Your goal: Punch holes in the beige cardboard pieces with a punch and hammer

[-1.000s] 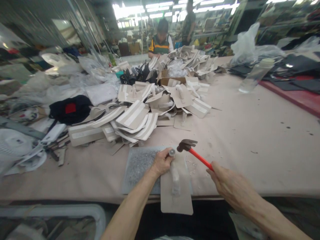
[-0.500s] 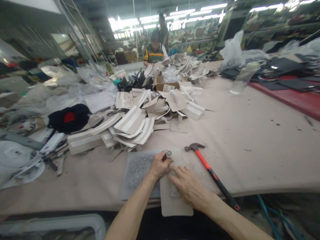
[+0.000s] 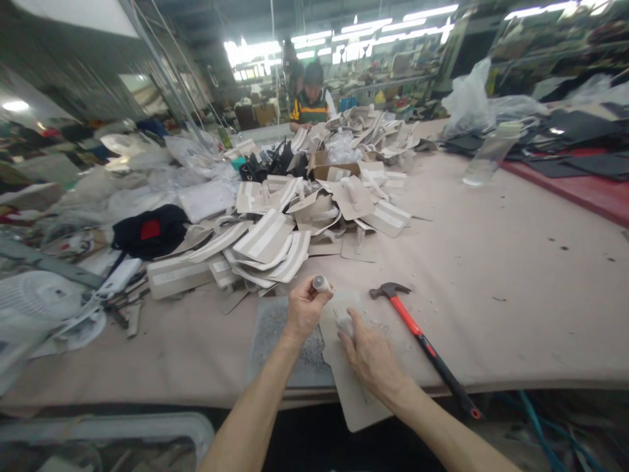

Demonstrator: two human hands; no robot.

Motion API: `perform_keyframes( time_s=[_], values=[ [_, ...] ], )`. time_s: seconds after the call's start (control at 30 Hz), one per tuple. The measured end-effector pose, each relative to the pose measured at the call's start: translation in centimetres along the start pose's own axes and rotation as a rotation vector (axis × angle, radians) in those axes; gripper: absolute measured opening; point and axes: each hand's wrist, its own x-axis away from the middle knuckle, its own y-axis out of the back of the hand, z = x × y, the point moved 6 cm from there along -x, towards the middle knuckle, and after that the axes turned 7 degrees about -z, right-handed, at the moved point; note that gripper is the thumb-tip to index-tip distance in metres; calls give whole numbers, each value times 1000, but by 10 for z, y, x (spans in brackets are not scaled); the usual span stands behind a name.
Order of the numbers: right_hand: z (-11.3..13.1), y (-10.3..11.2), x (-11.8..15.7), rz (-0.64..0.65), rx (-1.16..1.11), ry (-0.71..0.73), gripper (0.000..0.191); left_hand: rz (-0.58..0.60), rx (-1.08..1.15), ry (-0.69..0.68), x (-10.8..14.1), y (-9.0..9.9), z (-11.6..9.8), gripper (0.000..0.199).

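Beige cloth covers the long table. On it, past the hands, lies a big heap of cut card pieces, and a person in a striped top works at the far end. Near the table edge is a grey mat; a beige card piece lies partly on it and hangs over the edge. The right hand presses on this piece, fingers together around a small white part. The hammer lies just right of it, untouched. The left hand has its fingers clamped on a small metal punch, held just above the piece.
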Motion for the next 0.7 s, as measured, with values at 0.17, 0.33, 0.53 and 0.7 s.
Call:
perform_keyframes(
  time_s=[0.17,0.33,0.53,0.7],
  values=[
    [7,-28,15,58,-163,-44,57,68,-48,131,18,-12,65,21],
    [-11,-12,10,-59,-256,-18,55,123,-63,112,22,-9,77,21],
    [-97,26,-5,-298,274,-124,39,175,-104,99,24,-11,73,21],
    [-144,19,-3,-86,353,-231,25,202,-118,96,25,-12,71,19]
  ],
)
